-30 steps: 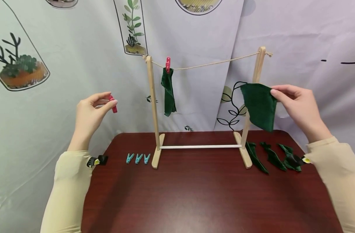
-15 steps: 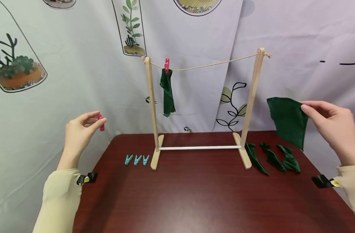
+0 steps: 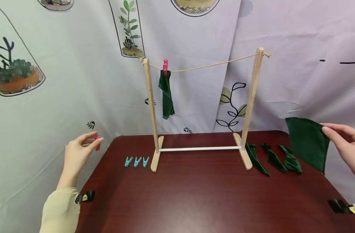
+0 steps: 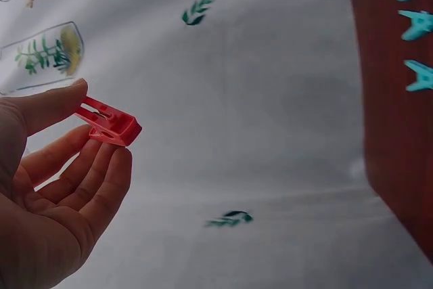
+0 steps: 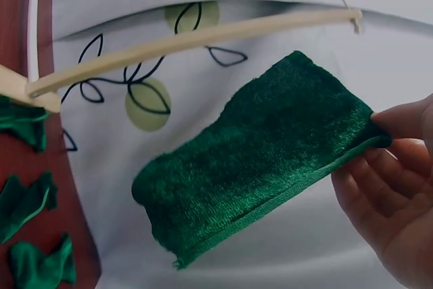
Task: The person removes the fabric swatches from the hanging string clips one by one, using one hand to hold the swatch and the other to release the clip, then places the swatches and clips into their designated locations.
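Bright head view, dimmer wrist views

Green cloth in hand

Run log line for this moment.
left hand: pinches red clothespin; right hand: holds green cloth; rope: one pegged cloth; table: three teal clothespins, three cloths

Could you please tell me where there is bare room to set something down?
The table is bare across its broad front, before the white rod, and behind that rod, between the wooden feet. It's crowded by the right foot, with three green cloths, and the left, with three blue clips.
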Demonstrator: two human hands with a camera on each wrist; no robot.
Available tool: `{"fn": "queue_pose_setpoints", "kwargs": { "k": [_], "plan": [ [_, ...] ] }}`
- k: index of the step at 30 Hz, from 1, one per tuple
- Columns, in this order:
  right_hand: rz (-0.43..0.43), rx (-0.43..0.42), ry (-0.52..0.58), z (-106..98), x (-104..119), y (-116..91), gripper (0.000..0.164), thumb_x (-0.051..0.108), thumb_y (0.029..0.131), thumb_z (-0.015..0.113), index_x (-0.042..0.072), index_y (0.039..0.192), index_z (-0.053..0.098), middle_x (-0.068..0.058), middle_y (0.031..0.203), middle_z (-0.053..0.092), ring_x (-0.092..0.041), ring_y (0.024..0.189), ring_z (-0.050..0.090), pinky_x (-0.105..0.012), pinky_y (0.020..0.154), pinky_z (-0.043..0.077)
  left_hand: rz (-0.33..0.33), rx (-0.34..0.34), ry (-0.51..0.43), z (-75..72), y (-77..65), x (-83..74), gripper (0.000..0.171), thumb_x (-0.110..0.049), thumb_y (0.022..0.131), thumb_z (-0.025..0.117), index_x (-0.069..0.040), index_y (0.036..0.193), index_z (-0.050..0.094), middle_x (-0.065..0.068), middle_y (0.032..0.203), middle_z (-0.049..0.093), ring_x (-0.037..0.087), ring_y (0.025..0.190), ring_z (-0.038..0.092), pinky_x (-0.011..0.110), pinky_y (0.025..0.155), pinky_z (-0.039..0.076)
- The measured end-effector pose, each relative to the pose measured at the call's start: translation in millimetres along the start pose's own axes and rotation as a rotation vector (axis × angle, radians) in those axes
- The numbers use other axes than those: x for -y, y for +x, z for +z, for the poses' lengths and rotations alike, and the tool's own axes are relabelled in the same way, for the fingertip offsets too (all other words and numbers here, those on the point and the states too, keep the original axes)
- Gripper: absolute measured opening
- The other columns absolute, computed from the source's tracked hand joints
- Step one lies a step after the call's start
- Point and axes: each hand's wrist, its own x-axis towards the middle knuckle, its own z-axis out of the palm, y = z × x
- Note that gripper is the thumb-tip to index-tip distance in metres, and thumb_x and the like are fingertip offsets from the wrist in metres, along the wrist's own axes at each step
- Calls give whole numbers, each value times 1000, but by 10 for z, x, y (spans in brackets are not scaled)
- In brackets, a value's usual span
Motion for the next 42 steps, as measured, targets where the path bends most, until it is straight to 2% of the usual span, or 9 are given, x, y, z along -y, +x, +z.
{"fn": "queue_pose_setpoints", "kwargs": {
  "k": [3, 8, 14, 20, 26, 32, 38, 40, 42],
  "plan": [
    [-35, -25, 84, -38, -124, -51, 35, 7, 102, 57, 37, 115, 69, 38, 99, 58, 18, 89, 52, -2, 76, 33, -13, 15, 21, 46, -69, 106, 53, -39, 90, 77, -4, 128, 69, 23, 105, 73, -24, 72, 53, 11, 58, 44],
    [-48, -50, 173, -71, -334, -182, 44, -4, 99, 56, 37, 106, 72, 35, 95, 64, 17, 84, 57, -1, 73, 37, -21, 49, 49, 117, -187, 250, 54, -37, 91, 77, -2, 130, 67, 21, 103, 73, -23, 71, 53, 10, 60, 43],
    [25, -49, 91, -89, -548, -383, 49, 1, 101, 56, 49, 103, 63, 40, 94, 57, 19, 85, 51, -1, 70, 33, -35, 85, 70, 166, -306, 375, 54, -38, 93, 75, -1, 131, 65, 21, 103, 73, -16, 69, 56, 13, 58, 48],
    [100, -62, 130, -100, -724, -536, 51, -3, 100, 56, 47, 97, 66, 40, 88, 61, 19, 73, 56, 0, 63, 38, -61, 98, 109, 235, -404, 510, 54, -39, 93, 74, -1, 130, 65, 20, 104, 73, -19, 70, 55, 15, 58, 45],
    [176, -30, 161, -126, -950, -729, 48, 0, 102, 53, 45, 94, 67, 39, 87, 61, 16, 68, 58, -4, 58, 42, -102, 140, 118, 324, -513, 672, 55, -38, 93, 74, 1, 130, 65, 21, 104, 73, -5, 69, 63, 21, 56, 46],
    [313, 27, 14, -128, -1085, -870, 37, 15, 107, 49, 50, 97, 57, 43, 85, 49, 18, 68, 52, -7, 57, 43, -120, 169, 139, 384, -593, 799, 53, -36, 93, 75, 3, 127, 65, 18, 97, 73, 3, 66, 62, 25, 56, 44],
    [460, 50, -34, -111, -1239, -948, 34, 27, 106, 52, 56, 89, 52, 40, 77, 46, 14, 63, 48, -13, 54, 42, -167, 251, 134, 444, -667, 886, 57, -37, 92, 75, 6, 128, 63, 12, 91, 74, 11, 65, 65, 25, 58, 47],
    [489, 66, -76, -103, -1326, -961, 31, 29, 106, 51, 54, 88, 52, 41, 77, 43, 16, 64, 45, -14, 54, 41, -184, 281, 140, 474, -676, 914, 57, -36, 92, 75, 6, 129, 63, 9, 87, 74, 10, 65, 64, 26, 60, 46],
    [519, 87, -136, -83, -1410, -973, 22, 31, 106, 50, 43, 91, 60, 41, 77, 42, 16, 65, 43, -16, 55, 42, -196, 313, 143, 507, -676, 938, 57, -35, 93, 74, 6, 130, 62, 7, 82, 73, 11, 65, 62, 28, 60, 43]
  ]
}}
